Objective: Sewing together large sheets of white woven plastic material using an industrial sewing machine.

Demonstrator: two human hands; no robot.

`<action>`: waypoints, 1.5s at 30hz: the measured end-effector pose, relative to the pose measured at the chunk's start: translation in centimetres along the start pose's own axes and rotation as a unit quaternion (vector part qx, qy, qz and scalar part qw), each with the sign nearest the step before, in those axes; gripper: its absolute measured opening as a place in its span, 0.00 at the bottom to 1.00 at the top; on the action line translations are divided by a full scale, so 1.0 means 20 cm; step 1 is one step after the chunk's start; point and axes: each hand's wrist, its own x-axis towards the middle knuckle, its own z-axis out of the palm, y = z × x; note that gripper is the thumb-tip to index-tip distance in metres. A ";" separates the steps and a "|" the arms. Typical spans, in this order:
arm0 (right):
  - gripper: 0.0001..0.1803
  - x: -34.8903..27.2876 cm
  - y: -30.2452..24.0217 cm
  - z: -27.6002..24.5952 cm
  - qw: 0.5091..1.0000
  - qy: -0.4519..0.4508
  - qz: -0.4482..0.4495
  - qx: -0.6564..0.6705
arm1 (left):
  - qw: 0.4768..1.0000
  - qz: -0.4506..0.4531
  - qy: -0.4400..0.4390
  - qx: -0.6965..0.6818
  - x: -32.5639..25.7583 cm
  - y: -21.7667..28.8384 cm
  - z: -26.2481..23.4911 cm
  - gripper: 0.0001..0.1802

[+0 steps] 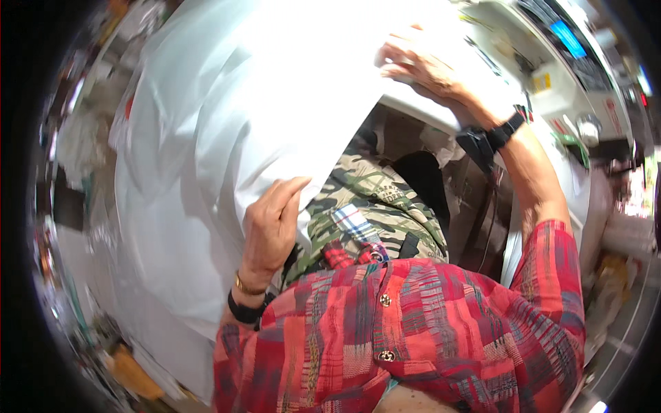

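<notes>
Broadly, a big white cloth (227,124) fills the upper left and centre of the frame, hanging in soft folds down toward the lower left, its upper part washed out by glare. Next in size comes the wearer's red plaid shirt (441,323), across the lower centre and lower right. Above it, camouflage-patterned clothing (372,193) covers the lap, just right of the cloth's slanting edge. A white machine (564,89) stands in the upper right, and the front edge of a white surface (423,102) shows right of the upper centre. Of the two hands, the left hand (272,220) is at the cloth's edge near the middle, fingers bent and thumb close to the forefinger; whether it pinches the fabric I cannot tell. The right hand (420,65) is at the upper centre, half curled over the bright white area, its grip unclear in the glare. Smaller still are a blue screen (567,39), a black wrist device (482,144) on the right arm, and a gold-coloured bracelet (246,286) on the left.
</notes>
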 end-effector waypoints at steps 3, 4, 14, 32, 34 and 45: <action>0.13 -0.02 0.08 0.03 0.994 0.031 0.087 -0.052 | 0.997 -0.016 -0.070 -0.025 0.04 0.03 0.03 0.13; 0.14 -0.02 0.09 0.04 0.992 0.035 0.113 -0.051 | 0.995 -0.001 -0.094 -0.015 0.05 0.04 0.04 0.13; 0.16 -0.07 0.10 0.02 0.968 0.163 0.107 -0.156 | 0.971 0.177 -0.158 0.038 0.23 0.11 0.18 0.05; 0.40 -0.16 0.05 -0.12 0.987 -0.039 0.150 0.030 | 0.930 0.249 -0.094 0.254 0.91 0.16 0.33 0.09; 0.38 -0.15 0.06 -0.12 0.990 -0.028 0.135 0.023 | 0.929 0.246 -0.090 0.260 0.98 0.18 0.35 0.09; 0.19 -0.12 0.10 -0.12 0.982 0.007 0.150 0.114 | 0.931 0.190 -0.059 0.306 1.30 0.21 0.49 0.08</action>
